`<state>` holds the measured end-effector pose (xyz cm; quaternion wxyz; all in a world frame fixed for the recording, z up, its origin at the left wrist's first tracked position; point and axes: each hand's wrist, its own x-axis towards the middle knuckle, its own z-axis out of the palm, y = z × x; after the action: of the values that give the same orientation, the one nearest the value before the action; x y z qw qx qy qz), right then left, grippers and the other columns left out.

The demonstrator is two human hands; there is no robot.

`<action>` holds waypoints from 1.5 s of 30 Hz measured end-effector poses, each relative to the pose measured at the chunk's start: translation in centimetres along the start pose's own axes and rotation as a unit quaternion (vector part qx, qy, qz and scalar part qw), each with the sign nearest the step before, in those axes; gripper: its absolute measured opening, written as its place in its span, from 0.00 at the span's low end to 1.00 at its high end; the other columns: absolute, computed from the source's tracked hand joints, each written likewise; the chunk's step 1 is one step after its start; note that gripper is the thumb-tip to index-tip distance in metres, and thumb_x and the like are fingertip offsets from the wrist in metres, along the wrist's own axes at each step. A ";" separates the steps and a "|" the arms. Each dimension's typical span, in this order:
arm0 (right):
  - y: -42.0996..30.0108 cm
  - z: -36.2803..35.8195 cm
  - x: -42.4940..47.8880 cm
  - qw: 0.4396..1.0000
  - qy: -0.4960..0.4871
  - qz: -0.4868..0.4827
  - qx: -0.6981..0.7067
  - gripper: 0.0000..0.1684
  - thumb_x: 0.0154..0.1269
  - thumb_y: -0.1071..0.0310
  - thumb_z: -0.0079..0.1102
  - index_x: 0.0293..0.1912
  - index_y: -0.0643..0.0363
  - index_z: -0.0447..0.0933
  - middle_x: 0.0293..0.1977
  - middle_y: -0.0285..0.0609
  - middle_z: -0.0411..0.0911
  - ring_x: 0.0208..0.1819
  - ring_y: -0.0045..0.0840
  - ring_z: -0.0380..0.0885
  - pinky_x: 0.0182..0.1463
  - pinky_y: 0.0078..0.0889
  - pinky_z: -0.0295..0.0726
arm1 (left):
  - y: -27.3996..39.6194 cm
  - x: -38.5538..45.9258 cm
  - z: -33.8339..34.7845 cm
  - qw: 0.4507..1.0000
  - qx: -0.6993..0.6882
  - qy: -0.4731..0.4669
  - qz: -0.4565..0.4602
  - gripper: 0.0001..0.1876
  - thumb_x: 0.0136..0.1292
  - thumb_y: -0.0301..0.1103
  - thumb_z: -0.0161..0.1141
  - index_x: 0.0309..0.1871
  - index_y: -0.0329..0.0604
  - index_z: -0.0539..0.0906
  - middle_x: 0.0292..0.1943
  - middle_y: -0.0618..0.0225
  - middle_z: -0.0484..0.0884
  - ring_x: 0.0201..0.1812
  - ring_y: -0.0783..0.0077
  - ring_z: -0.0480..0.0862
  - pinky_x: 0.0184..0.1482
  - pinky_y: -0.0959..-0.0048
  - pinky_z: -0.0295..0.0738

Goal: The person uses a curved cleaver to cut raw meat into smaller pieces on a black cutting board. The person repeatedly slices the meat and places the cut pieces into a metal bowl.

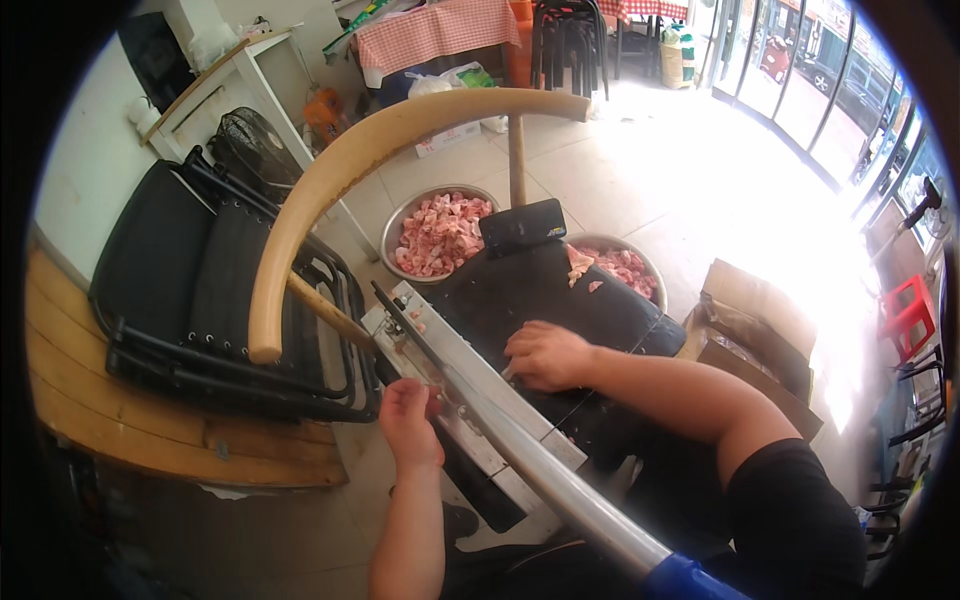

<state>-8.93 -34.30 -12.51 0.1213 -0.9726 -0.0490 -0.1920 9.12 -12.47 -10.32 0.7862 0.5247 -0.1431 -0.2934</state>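
A lever cutter with a long metal handle (525, 457), ending in a blue grip (686, 579), runs diagonally before me. Its pale metal base (551, 442) lies along the edge of a black chair seat (487, 300). My left hand (411, 420) is at the left side of the base, fingers curled; whether it pinches something is unclear. On the other side, my right hand (547, 356) rests low over the seat with bent fingertips turned down towards the base. Its fingers hide whatever is under them. Small meat scraps (581, 266) lie at the seat's far edge.
Steel bowls of chopped meat, one fuller (442, 232) and one partly hidden (622, 266), stand beyond the seat. A black phone-like slab (523, 227) leans at a post of the curved wooden chair rail (360, 150). A folding chair (225, 300) is left, an open carton (750, 337) right.
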 end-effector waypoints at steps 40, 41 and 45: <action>-24.6 17.7 -55.6 0.731 -0.131 0.646 0.179 0.17 0.59 0.58 0.63 0.42 0.56 0.89 0.39 0.54 0.88 0.43 0.46 0.87 0.50 0.48 0.84 | 2.0 -3.7 -15.8 0.884 0.446 0.074 -0.117 0.09 0.75 0.36 0.62 0.54 0.50 0.80 0.41 0.69 0.84 0.39 0.69 0.84 0.35 0.71 0.78; -25.2 18.7 -55.5 0.796 -0.102 0.579 0.143 0.18 0.63 0.55 0.61 0.43 0.58 0.87 0.36 0.54 0.87 0.41 0.46 0.87 0.49 0.48 0.84 | 1.9 -3.4 -15.3 0.879 0.453 0.071 -0.131 0.09 0.74 0.35 0.62 0.54 0.50 0.80 0.41 0.69 0.84 0.40 0.69 0.84 0.36 0.70 0.78; -24.6 16.5 -51.7 0.552 -0.083 0.817 0.148 0.41 0.58 0.47 0.67 0.68 0.54 0.71 0.61 0.57 0.78 0.61 0.49 0.79 0.59 0.56 0.80 | 2.9 -3.3 -14.3 0.868 0.464 0.075 -0.159 0.09 0.74 0.34 0.61 0.54 0.49 0.80 0.41 0.67 0.84 0.40 0.69 0.83 0.37 0.71 0.77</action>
<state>-54.16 -8.82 -41.86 0.3631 -0.5745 0.7291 0.0808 14.99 0.95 -13.23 0.4036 0.8648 -0.1181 -0.2744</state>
